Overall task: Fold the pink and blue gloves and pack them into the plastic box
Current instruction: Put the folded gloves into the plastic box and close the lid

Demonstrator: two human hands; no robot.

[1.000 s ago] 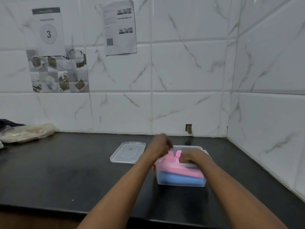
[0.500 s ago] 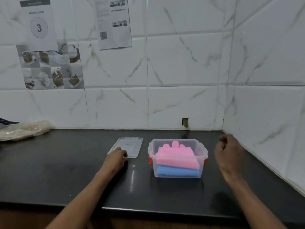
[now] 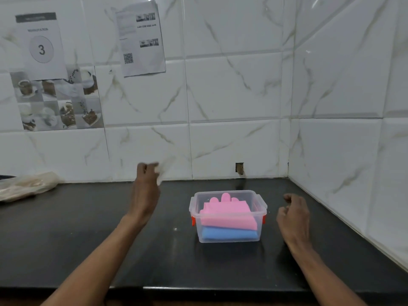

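A clear plastic box [image 3: 195, 208] with red clips stands on the black counter [image 3: 88, 228], right of centre. Inside it a folded pink glove [image 3: 228, 212] lies on top of a folded blue glove [image 3: 229, 234], with the pink fingertips pointing to the far wall. My left hand [image 3: 144, 191] is raised left of the box, and its fingers pinch the clear lid [image 3: 162, 171], which shows only as a faint blur against the tiles. My right hand [image 3: 294, 217] hovers just right of the box, loosely curled and holding nothing.
A crumpled plastic bag [image 3: 26, 185] lies at the far left of the counter against the tiled wall. A tiled side wall [image 3: 353, 151] closes off the right. The counter's front edge [image 3: 198, 289] runs below my forearms.
Both hands left the box. My left hand reached to the lid on the counter, took hold of it and lifted it. My right hand moved to the right of the box.
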